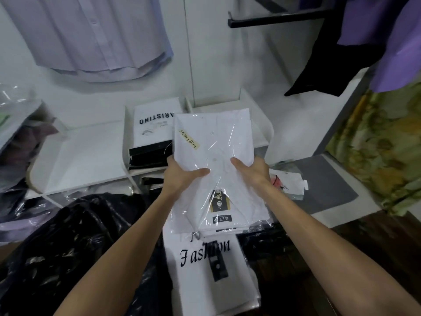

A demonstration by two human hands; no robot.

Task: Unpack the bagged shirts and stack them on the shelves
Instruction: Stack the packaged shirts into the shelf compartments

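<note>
A folded white shirt in a clear plastic bag [216,142] is held flat in front of me, with a yellow handwritten label near its far left and a black-and-gold size tag near me. My left hand [182,174] grips its left edge, thumb on top. My right hand [252,169] grips its right edge the same way. At least one more bagged white shirt lies directly under it. Below them lies a white bag printed "Fashion" [205,252]. The white shelf [91,156] lies beyond my hands.
A white "ARISTINO" box [152,124] and black folded items [150,156] fill a shelf compartment. A black plastic sack [75,242] lies at lower left. Bagged garments [16,137] pile at left. Shirts hang above; a black rail [280,19] juts out at upper right.
</note>
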